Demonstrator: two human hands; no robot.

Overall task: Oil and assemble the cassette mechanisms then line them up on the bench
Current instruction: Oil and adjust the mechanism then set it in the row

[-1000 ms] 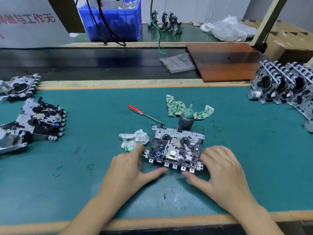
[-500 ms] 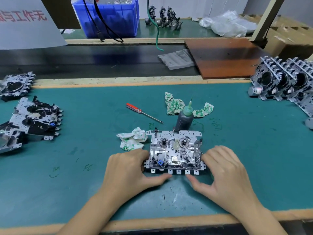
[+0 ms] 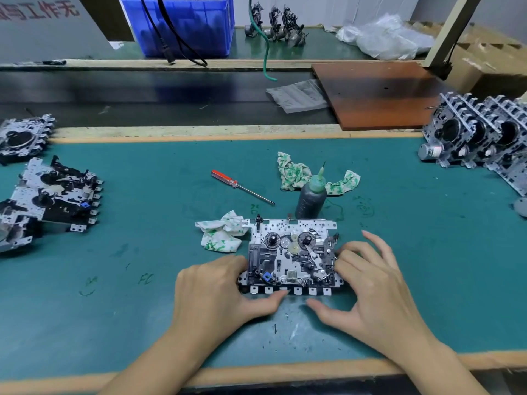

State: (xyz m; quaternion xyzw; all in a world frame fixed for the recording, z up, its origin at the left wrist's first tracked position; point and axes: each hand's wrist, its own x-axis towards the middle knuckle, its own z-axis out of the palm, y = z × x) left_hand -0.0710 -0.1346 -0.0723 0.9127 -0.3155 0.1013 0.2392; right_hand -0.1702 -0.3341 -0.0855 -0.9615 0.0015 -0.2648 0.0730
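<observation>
mechanism in hand: cassette mechanism (image 3: 291, 256) flat on green mat (image 3: 142, 323), centre-near, top plate up w/ reels + gears showing
left hand (image 3: 216, 292): fingers curled round left edge of mech, thumb along near edge under tab row; holding it
right hand (image 3: 370, 286): fingers bent against right edge, thumb reaching toward near edge; gripping/steadying, little finger spread free
oil bottle (image 3: 310, 199): upright just beyond mech's far edge, needle tip up, not in either hand
screwdriver (image 3: 241, 187): red handle, lying on mat far-left of bottle, untouched
rags: crumpled cloth (image 3: 221, 235) touching mech's far-left corner; another rag (image 3: 296, 175) behind bottle
done so far (judgement): row of mechs (image 3: 484, 141) standing on edge at far right, looks like finished line-up; this unit prob. at assembly/seating step, oiling either done or due, can't tell
left to do (judgement): stack at left (image 3: 54, 195) lying flat, overlapped, prob. still waiting; current unit not yet in line
hidden/unclear: fingertips on both sides hidden behind mech edges; underside of mech unseen; oil on parts too small to see; left stack + right row cut by frame edge, count unknown; more mechs (image 3: 275, 22) on far bench, state unclear
</observation>
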